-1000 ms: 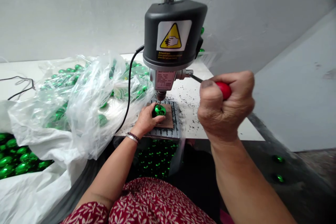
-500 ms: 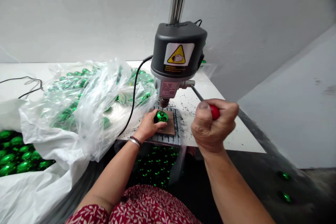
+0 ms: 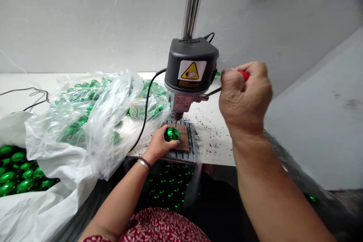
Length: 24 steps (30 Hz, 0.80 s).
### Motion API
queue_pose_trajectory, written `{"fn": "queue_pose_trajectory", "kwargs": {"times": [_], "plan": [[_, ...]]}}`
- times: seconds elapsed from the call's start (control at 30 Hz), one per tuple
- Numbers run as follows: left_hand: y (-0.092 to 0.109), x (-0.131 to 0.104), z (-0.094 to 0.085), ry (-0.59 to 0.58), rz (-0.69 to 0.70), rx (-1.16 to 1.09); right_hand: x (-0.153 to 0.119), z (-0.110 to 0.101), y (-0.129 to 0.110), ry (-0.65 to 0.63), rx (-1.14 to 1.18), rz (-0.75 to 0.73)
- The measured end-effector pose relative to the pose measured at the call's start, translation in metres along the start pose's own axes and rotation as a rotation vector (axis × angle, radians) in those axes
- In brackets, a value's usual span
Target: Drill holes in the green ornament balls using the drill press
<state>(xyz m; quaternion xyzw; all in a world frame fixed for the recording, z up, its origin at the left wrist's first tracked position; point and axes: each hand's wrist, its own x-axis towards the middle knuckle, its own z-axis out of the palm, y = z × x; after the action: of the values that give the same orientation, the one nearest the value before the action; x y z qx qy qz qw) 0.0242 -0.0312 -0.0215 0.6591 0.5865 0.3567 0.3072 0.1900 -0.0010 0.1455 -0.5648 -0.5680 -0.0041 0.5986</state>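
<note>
A shiny green ball (image 3: 173, 134) is pinched between the thumb and fingers of my left hand (image 3: 161, 141), over a brown board (image 3: 184, 138) on the drill press base (image 3: 193, 147). The thin drill bit (image 3: 176, 123) points down just behind the ball, and the two look apart. Above stands the dark drill press head (image 3: 193, 64) with its yellow warning label. My right hand (image 3: 246, 96) is wrapped round the red knob (image 3: 244, 76) of the feed lever (image 3: 214, 92), raised to the right of the head.
A clear plastic bag (image 3: 109, 102) of green balls lies left on the white table (image 3: 211, 132), where dark shavings are scattered. A black cable (image 3: 146, 109) hangs beside the press. More green balls fill a white sack (image 3: 65, 196) at lower left and a container (image 3: 167, 185) below the table edge.
My right hand has swung the lever upward, and the bit has come off the ball. My left hand has drawn the ball slightly towards me. The view has tilted up a little.
</note>
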Motion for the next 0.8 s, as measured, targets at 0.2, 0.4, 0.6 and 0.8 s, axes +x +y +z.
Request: {"fn": "queue_pose_trajectory", "kwargs": {"times": [0.2, 0.4, 0.6, 0.8], "plan": [[0.002, -0.042, -0.035, -0.384, 0.13, 0.216, 0.008, -0.001, -0.013, -0.041, 0.006, 0.161], [0.0, -0.057, -0.051, -0.372, 0.142, 0.196, 0.005, -0.001, -0.008, -0.039, 0.053, 0.124], [-0.026, -0.005, -0.094, 0.326, -0.16, 0.208, 0.007, 0.002, -0.007, -0.021, 0.077, 0.135], [-0.047, 0.063, -0.088, 0.31, -0.29, 0.073, 0.004, 0.002, -0.004, -0.021, 0.085, 0.173]]}}
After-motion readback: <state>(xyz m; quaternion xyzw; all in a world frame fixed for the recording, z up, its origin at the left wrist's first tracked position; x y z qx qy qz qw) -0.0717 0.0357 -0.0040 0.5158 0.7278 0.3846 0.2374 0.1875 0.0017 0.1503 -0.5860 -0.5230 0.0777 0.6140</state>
